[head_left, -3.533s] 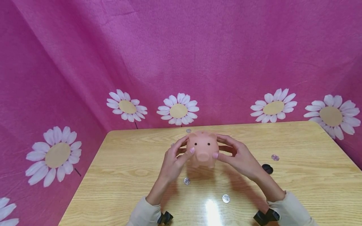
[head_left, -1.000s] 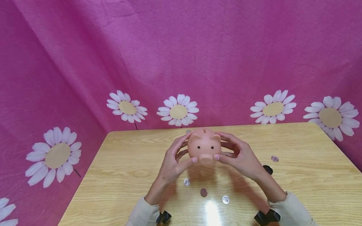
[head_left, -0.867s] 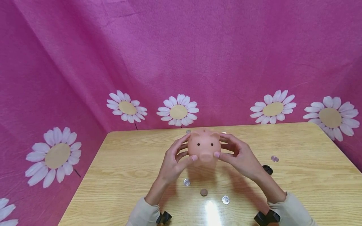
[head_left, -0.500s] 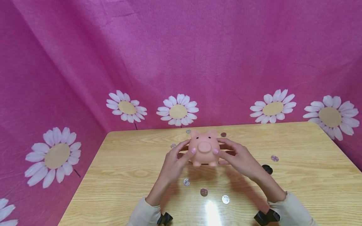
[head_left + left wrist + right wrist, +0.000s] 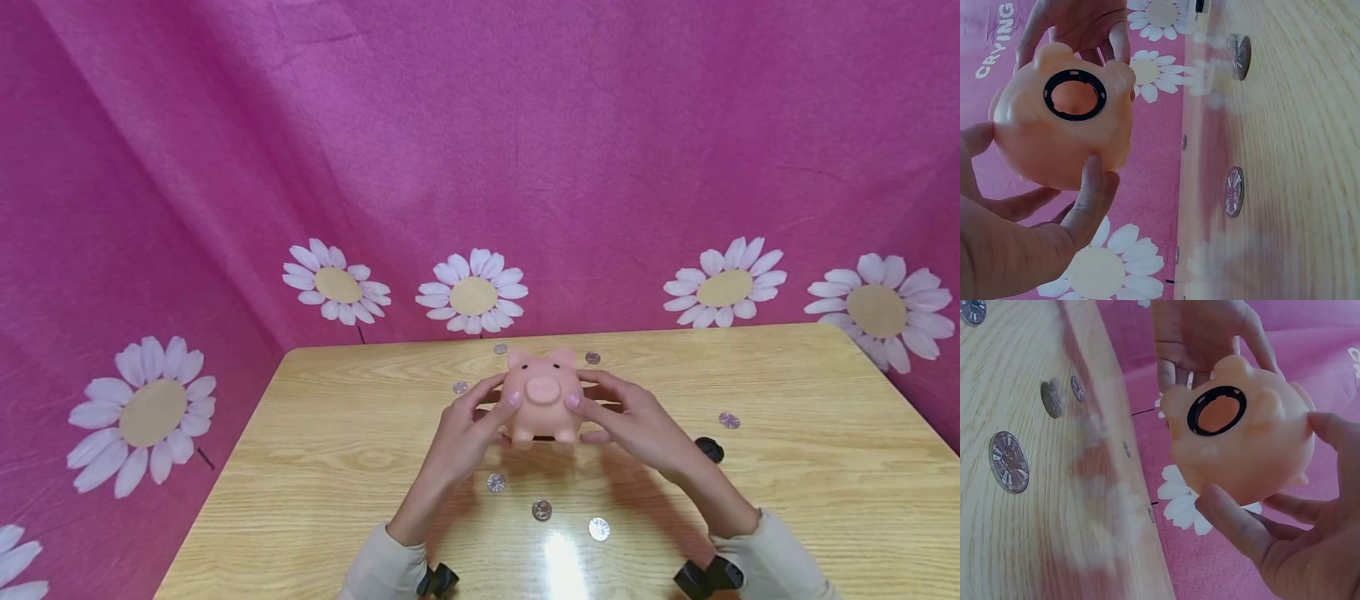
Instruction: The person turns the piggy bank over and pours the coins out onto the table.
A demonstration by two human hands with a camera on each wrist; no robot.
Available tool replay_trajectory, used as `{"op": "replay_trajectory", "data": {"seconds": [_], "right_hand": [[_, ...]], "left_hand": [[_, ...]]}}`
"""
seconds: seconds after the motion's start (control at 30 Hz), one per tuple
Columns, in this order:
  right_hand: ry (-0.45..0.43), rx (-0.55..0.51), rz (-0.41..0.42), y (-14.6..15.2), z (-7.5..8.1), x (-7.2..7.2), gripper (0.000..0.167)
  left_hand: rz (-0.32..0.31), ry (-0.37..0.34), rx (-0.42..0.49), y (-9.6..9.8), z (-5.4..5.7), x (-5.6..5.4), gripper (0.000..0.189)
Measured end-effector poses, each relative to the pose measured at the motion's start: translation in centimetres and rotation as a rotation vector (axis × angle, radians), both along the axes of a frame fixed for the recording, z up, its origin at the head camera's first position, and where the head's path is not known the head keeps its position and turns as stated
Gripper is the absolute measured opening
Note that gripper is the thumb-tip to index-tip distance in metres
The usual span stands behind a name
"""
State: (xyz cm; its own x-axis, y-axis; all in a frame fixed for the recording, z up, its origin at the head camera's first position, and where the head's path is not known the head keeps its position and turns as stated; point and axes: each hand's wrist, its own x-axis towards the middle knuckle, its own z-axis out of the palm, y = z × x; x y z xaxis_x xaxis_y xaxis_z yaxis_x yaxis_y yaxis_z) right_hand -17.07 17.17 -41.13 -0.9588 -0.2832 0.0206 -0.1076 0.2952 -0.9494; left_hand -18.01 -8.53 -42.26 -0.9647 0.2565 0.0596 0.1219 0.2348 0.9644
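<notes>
Both hands hold a pink piggy bank [image 5: 542, 400] above the table, its snout facing the head camera. On one side my left hand [image 5: 467, 429] grips it, thumb beside the snout and fingers behind. My right hand [image 5: 633, 421] grips the opposite side in the same way. In both wrist views the underside shows a round hole with a black ring [image 5: 1047, 97], its cover off. Below the bank lie a silver coin [image 5: 496, 482], a darker coin [image 5: 542, 510] and another silver coin [image 5: 599, 529].
A black round plug [image 5: 708, 450] lies right of the right hand, near a coin [image 5: 729, 420]. Farther back are more coins, one [image 5: 500, 349] near the rear edge and one [image 5: 592, 357] behind the bank. A pink flowered cloth [image 5: 585, 167] hangs behind the wooden table [image 5: 337, 467].
The piggy bank has tilted back, bringing its snout up and its top slot out of sight. Compared with the oldest frame, a darker coin below it and a coin behind it now show.
</notes>
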Motion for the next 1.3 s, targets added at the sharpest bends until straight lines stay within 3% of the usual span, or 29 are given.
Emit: {"op": "replay_trajectory", "data": {"seconds": [0.1, 0.2, 0.33, 0.57, 0.63, 0.73, 0.83, 1.0, 1.3], "right_hand": [[0.095, 0.033, -0.003, 0.2, 0.0, 0.1, 0.062], [0.156, -0.011, 0.005, 0.4, 0.1, 0.1, 0.064], [0.163, -0.111, 0.042, 0.4, 0.3, 0.1, 0.069], [0.141, -0.062, 0.025, 0.4, -0.1, -0.3, 0.064], [0.178, -0.09, 0.045, 0.4, -0.3, -0.3, 0.067], [0.301, -0.181, 0.084, 0.7, -0.1, -0.1, 0.074], [0.398, -0.252, 0.116, 0.8, -0.2, -0.2, 0.079], [0.408, -0.264, 0.122, 0.8, -0.9, -0.7, 0.075], [0.362, -0.215, 0.114, 0.8, -0.9, -0.9, 0.074]], "left_hand": [[-0.016, 0.04, 0.019, -0.2, 0.0, 0.0, 0.059], [-0.034, 0.089, 0.048, -0.4, 0.1, 0.1, 0.063], [-0.046, 0.131, 0.084, -0.3, 0.2, 0.2, 0.066], [-0.042, 0.128, 0.061, -0.2, -0.2, 0.0, 0.069], [-0.058, 0.158, 0.104, -0.2, -0.4, -0.1, 0.07], [-0.124, 0.261, 0.223, -0.3, -0.3, -0.3, 0.075], [-0.187, 0.316, 0.314, -0.4, -0.1, -0.4, 0.081], [-0.186, 0.278, 0.309, -0.6, -0.4, -0.5, 0.083], [-0.14, 0.249, 0.264, -0.5, -0.4, -0.4, 0.08]]}}
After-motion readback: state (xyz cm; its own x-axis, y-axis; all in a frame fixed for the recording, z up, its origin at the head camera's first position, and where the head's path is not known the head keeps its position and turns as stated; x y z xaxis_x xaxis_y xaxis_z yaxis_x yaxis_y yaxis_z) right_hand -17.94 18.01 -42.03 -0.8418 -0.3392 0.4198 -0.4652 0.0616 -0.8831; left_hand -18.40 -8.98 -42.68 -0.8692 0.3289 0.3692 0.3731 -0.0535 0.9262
